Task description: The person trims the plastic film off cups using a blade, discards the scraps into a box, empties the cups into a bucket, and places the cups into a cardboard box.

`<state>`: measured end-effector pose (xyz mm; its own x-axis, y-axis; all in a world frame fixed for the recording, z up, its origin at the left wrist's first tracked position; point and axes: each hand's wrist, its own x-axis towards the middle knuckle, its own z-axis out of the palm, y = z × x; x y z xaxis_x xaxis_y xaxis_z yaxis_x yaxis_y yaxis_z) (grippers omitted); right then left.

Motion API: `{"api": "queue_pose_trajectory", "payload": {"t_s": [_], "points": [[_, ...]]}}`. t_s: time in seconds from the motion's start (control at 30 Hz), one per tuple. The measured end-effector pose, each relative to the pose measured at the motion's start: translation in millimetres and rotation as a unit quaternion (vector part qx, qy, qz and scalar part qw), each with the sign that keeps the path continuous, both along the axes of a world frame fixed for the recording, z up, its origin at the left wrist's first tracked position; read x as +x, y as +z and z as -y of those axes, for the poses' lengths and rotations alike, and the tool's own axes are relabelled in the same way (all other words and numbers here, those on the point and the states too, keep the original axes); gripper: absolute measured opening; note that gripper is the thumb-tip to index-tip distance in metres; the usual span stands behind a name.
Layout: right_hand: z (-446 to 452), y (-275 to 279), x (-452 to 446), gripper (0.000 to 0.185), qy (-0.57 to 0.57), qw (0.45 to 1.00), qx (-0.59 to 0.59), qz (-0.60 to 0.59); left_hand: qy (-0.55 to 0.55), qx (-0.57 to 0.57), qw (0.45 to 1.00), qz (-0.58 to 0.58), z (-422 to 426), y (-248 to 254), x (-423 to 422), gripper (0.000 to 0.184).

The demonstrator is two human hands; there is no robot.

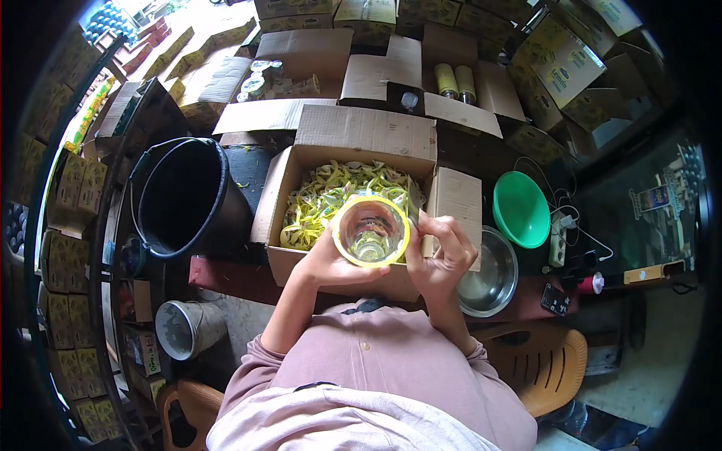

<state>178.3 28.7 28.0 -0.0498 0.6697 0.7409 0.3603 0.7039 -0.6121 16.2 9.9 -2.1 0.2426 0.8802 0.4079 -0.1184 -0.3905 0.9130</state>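
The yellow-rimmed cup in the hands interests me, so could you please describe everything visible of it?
The yellow-rimmed cup looks like clear plastic or glass, round, with a bright yellow band around its mouth. Its open mouth faces the camera, and a pale round base shows deep inside. Whether the coloured patches within are print or show-through is unclear. Held up before the open cardboard box, it rests in the left hand's grip; the right hand is beside it, contact unclear.

Far-left boxes (199, 41): bleached by glare — light pours in over there.
Bucket (235, 214): sunk in shadow.
Steel bowl (492, 274): softly shining.
Edges: bowed, falling to black.
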Motion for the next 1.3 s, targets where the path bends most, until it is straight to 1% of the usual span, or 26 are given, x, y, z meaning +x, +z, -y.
{"api": "queue_pose_trajectory", "payload": {"t_s": [0.07, 0.17, 0.27, 0.37, 0.47, 0.53, 0.63, 0.67, 0.77, 0.87, 0.97, 1.07, 1.1, 1.17, 1.27, 1.3], "points": [[3.6, 0.9, -0.6, 0.017, 0.000, 1.000, -0.013, -0.012, 0.035, -0.013, 0.998, 0.053, 0.8, 4.2, 6.1, 0.066], [9.2, -0.1, -1.7, 0.016, 0.012, 0.999, -0.020, -0.026, 0.033, -0.029, 0.992, 0.117, 1.2, -0.8, 7.2, 0.068], [12.8, -3.0, -3.6, 0.016, 0.016, 0.999, -0.010, -0.028, 0.029, -0.038, 0.990, 0.132, 2.5, -0.5, 6.5, 0.067], [13.2, -6.5, -4.8, 0.016, 0.026, 0.999, 0.000, -0.024, 0.037, -0.033, 0.993, 0.104, 3.1, -0.6, 5.2, 0.067], [11.7, -5.8, -5.5, 0.016, 0.030, 0.999, 0.019, -0.021, 0.038, -0.015, 0.998, 0.045, 4.5, 0.5, 4.0, 0.068], [10.6, -3.7, -5.2, 0.017, 0.021, 0.999, 0.030, -0.018, 0.034, -0.028, 0.999, 0.012, 5.3, 1.5, 1.8, 0.069], [8.8, -3.6, -3.6, 0.022, 0.005, 1.000, 0.022, -0.017, 0.023, -0.033, 0.998, -0.055, 7.4, 7.9, -1.6, 0.069], [7.4, -3.9, -2.6, 0.022, 0.016, 1.000, 0.013, -0.021, 0.019, -0.033, 0.996, -0.080, 7.9, 9.5, -2.3, 0.069], [4.5, -6.3, 1.1, 0.021, 0.039, 0.999, -0.010, -0.032, 0.025, -0.038, 0.995, -0.086, 8.3, 6.8, -3.4, 0.070], [5.7, -8.1, 3.6, 0.021, 0.040, 0.999, -0.019, -0.028, 0.013, -0.036, 0.999, -0.019, 4.4, 3.6, -1.3, 0.065], [7.0, -8.2, 4.6, 0.021, 0.038, 0.999, -0.015, -0.015, 0.006, -0.036, 0.999, -0.012, 4.3, 6.4, -1.9, 0.065], [4.6, -6.3, 3.8, 0.022, 0.032, 0.999, -0.012, -0.010, -0.034, -0.025, 0.998, -0.054, 3.9, 10.9, -1.3, 0.064], [3.9, -5.4, 3.6, 0.023, 0.031, 0.999, -0.012, -0.007, -0.029, -0.038, 0.999, -0.020, 5.7, 6.7, 2.8, 0.065], [2.9, -5.5, 3.0, 0.024, 0.030, 0.999, -0.015, -0.010, -0.039, -0.011, 0.998, -0.043, 3.0, 3.1, 0.0, 0.070], [2.4, -6.5, 3.2, 0.024, 0.017, 1.000, -0.017, -0.015, 0.036, -0.010, 0.999, 0.006, 1.9, -1.8, 7.6, 0.076], [3.1, -5.9, 2.5, 0.024, 0.005, 1.000, -0.014, -0.012, 0.049, 0.013, 0.999, -0.012, 0.6, -4.6, 7.0, 0.077]]}}
